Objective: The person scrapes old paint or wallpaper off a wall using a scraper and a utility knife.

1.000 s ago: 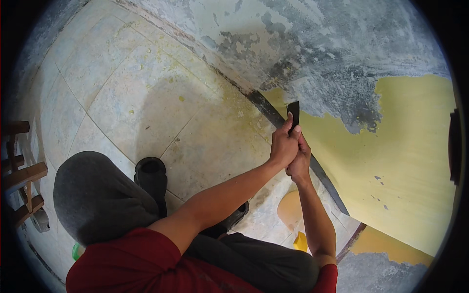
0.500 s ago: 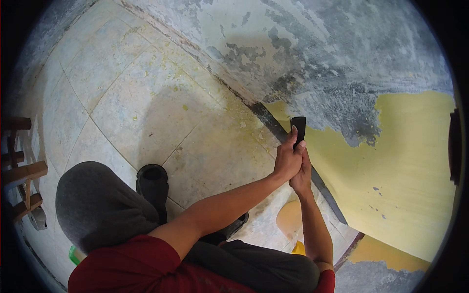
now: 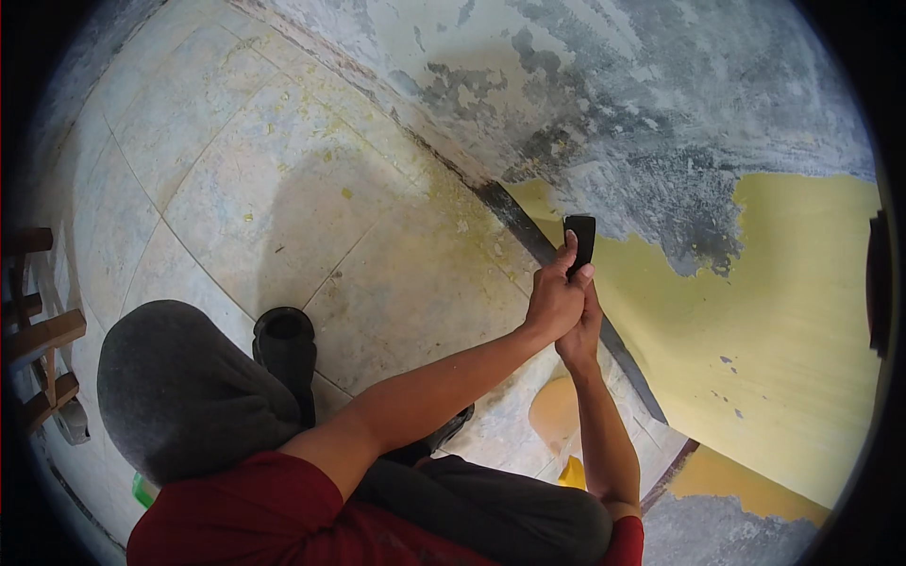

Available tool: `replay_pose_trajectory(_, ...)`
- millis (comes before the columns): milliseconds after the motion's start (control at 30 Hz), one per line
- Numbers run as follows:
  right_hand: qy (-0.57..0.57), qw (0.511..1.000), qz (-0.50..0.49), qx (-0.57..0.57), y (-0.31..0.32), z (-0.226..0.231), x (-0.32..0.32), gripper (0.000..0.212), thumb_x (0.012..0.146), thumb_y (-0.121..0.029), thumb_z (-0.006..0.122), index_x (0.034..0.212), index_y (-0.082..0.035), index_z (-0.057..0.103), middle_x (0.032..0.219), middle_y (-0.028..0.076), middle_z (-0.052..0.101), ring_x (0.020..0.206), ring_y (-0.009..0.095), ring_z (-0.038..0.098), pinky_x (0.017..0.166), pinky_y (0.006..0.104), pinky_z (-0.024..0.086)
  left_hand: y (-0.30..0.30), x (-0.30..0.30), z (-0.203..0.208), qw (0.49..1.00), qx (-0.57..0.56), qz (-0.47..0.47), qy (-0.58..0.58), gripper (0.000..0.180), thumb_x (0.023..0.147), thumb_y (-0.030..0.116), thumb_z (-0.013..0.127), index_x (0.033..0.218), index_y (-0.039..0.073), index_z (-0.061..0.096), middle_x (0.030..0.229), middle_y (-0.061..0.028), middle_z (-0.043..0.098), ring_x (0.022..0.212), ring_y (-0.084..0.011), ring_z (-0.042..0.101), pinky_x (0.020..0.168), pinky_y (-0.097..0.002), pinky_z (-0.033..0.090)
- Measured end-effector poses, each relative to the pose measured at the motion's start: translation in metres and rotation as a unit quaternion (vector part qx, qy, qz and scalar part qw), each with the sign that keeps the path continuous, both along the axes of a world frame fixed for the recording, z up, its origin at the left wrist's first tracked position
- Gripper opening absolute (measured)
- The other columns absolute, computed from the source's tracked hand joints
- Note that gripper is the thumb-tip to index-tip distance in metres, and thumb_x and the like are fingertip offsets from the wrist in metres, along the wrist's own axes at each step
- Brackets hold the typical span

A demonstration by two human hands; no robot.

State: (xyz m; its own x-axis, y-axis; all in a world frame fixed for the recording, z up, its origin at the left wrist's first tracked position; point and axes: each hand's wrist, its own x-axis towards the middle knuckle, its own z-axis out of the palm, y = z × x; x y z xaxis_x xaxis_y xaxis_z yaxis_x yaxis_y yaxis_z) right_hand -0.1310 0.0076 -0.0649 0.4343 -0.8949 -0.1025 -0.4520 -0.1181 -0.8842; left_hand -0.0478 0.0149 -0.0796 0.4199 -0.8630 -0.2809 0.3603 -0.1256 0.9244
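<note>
My left hand (image 3: 554, 300) and my right hand (image 3: 581, 332) are closed together around a black scraper (image 3: 581, 240). The left overlaps the right, with one finger stretched along the tool. The scraper's far end meets the wall at the lower border between yellow paint (image 3: 698, 330) and a bare grey patch (image 3: 694, 222). Its working edge is too small to make out. Close to the hands, a dark strip (image 3: 528, 231) runs along the foot of the wall.
Yellow paint flakes (image 3: 347, 194) lie scattered over the pale tiled floor (image 3: 377, 292). An orange rounded object (image 3: 553, 413) and a yellow object (image 3: 571, 472) are near my right forearm. Wooden furniture (image 3: 47, 335) stands at the left. My dark shoe (image 3: 285, 349) rests on the tiles.
The view has shifted slightly. Both hands keep their hold on the scraper, whose far end appears a little higher in the picture and slightly differently angled.
</note>
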Motion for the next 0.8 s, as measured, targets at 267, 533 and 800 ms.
replay_pose_trajectory(267,0.0,1.0,0.022,0.011,-0.004,0.011,0.005,0.04,0.097,-0.022,0.057,0.131,-0.003,0.05,0.111,0.008,0.064,0.1,0.016,0.058,0.089,0.0296,0.046,-0.002,0.003,0.005,1.0,-0.01,0.028,0.009,0.059,0.097,0.016,0.057,0.147,-0.003,0.032,0.129,-0.0268,0.058,0.114,-0.0231,0.059,0.096,-0.0295,0.046)
replay_pose_trajectory(533,0.025,0.999,0.039,-0.016,-0.007,0.006,0.002,0.04,0.098,-0.023,0.056,0.132,-0.002,0.05,0.114,0.008,0.063,0.103,0.016,0.057,0.091,0.0294,0.045,0.001,0.001,0.006,1.0,0.019,0.004,-0.021,0.057,0.096,0.016,0.055,0.146,-0.003,0.033,0.119,-0.0288,0.062,0.106,-0.0246,0.064,0.091,-0.0313,0.048)
replay_pose_trajectory(800,0.014,0.999,0.035,-0.023,0.001,0.005,0.011,0.04,0.1,-0.022,0.052,0.134,-0.001,0.049,0.12,0.01,0.061,0.109,0.017,0.056,0.095,0.0301,0.044,0.004,0.015,0.003,0.999,-0.011,0.005,0.042,0.06,0.096,0.017,0.055,0.147,-0.003,0.031,0.134,-0.0314,0.051,0.125,-0.0362,0.054,0.103,-0.0351,0.041)
